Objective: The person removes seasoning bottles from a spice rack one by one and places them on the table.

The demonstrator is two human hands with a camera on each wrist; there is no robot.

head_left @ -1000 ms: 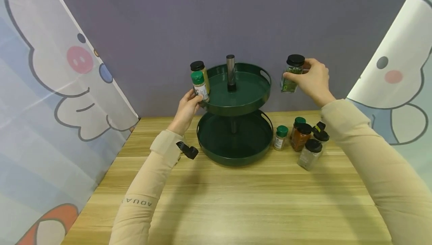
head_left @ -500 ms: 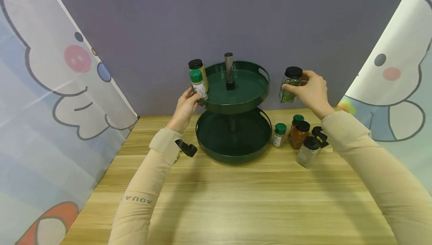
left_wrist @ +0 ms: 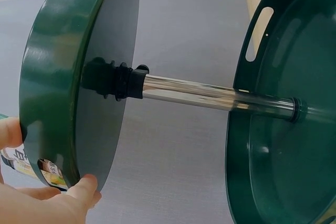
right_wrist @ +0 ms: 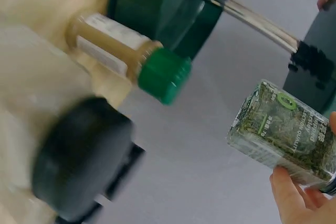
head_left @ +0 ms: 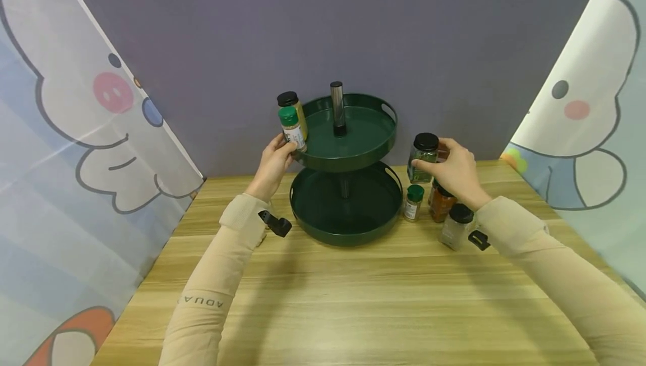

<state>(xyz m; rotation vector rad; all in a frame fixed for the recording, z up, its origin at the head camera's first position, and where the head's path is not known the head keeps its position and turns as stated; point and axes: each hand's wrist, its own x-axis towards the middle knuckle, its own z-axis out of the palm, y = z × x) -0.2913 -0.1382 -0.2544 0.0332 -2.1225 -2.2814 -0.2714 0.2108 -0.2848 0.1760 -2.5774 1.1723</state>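
Observation:
My right hand point(head_left: 456, 170) grips a clear spice jar point(right_wrist: 283, 135) of dried green herbs with a black lid. In the head view this jar is held upright in the air, right of the two-tier green turntable rack. My left hand point(head_left: 272, 167) holds the left rim of the rack's upper tray point(head_left: 348, 161); the left wrist view shows fingers point(left_wrist: 86, 184) under its edge. The left thumb lies against a green-capped spice bottle point(head_left: 292, 128) on that tray. Behind that bottle stands a black-lidded jar point(head_left: 289, 98) with yellowish contents. The lower tray point(head_left: 348, 237) is below.
Right of the lower tray, a small green-capped bottle point(head_left: 412, 203) stands on the wooden table point(head_left: 328, 304). Beside it are a jar of orange-red spice point(head_left: 441, 206) and a black-lidded clear jar point(head_left: 454, 228). My right hand and forearm partly cover this group.
My right hand has lowered the herb jar and brought it slightly left, down toward the bottles on the table. My left hand keeps its place at the upper tray's rim.

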